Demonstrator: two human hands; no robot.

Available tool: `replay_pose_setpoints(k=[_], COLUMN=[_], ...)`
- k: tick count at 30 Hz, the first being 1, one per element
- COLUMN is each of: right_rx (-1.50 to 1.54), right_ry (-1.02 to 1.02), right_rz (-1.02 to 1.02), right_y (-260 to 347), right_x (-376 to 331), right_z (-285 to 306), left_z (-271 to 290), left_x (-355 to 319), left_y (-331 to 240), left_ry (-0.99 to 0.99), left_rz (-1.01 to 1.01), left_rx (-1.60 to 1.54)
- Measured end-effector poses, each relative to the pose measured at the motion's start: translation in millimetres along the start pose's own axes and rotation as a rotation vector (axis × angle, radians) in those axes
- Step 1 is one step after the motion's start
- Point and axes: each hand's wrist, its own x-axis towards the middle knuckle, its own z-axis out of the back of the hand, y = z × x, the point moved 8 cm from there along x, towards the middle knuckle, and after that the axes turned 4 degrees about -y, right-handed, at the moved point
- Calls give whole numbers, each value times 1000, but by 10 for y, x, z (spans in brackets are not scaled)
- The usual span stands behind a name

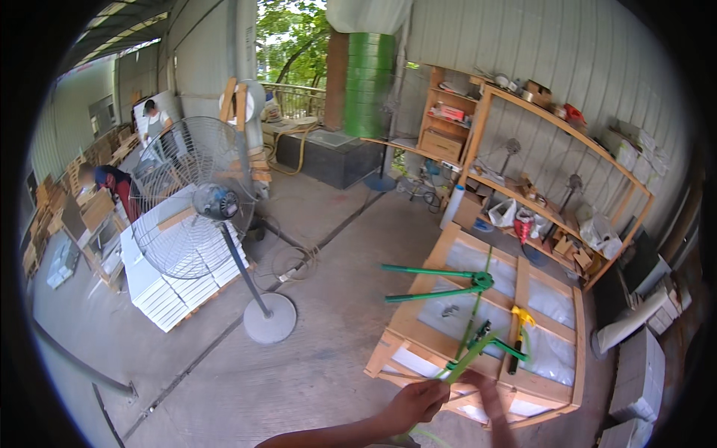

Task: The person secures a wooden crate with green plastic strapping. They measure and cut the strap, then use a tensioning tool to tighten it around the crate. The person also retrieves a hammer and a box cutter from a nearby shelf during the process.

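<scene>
Our left hand (416, 403) comes in from six o'clock, fingers closed on a green strap (469, 357) that runs up toward one o'clock onto the wooden frame (418, 299). We judge the grip is there to keep the strap taut and off the floor. Our right hand (489, 399) is only a motion blur just to the right of the left hand, at about five o'clock; we cannot tell whether it is spread, narrowed or holding anything.

The strap continues as a thin green line across the frame toward twelve o'clock. Beside it on the frame lie a green hand tool (493, 340) and a hammer (518, 336) with a yellow head, set within reach. A long-handled green tool (441, 284) rests across the frame's far-left part, its handles sticking out toward nine o'clock over the edge.

Farther out at ten o'clock a pedestal fan (196, 201) stands on the concrete, in front of stacked white panels (160, 291). At two o'clock wooden shelves (538, 149) line the wall. Two people work far off at ten o'clock.
</scene>
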Motion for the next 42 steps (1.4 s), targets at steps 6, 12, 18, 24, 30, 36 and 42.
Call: replay_pose_setpoints(k=[6, 12, 18, 24, 30, 36, 42], right_rx=[-68, -403, -897, -874, -794, -1030, -1275], right_ry=[216, 158, -87, -180, -306, -334, -464], right_rz=[-238, -438, -884, -1076, -1238, -799, -469], right_y=[-722, -885, -2575, -2724, -2519, -1133, -127], right_x=[-243, -318, -983, -866, -479, 1769, 3776], right_z=[-1448, -791, 907, 961, 659, -376, -1273], left_z=[960, 2399, 3204, 3785, 3826, 3791, 3498], left_x=[293, 926, 2179, 3035, 3968, 4483, 4350], left_y=[-1167, -2532, -3019, -3348, -3520, -3629, -3648], left_ry=[-304, -446, -286, -372, -247, -89, 116], left_rz=[-299, -593, -416, -411, -316, -118, 216], left_rx=[-318, -454, -466, -651, -711, -609, -537])
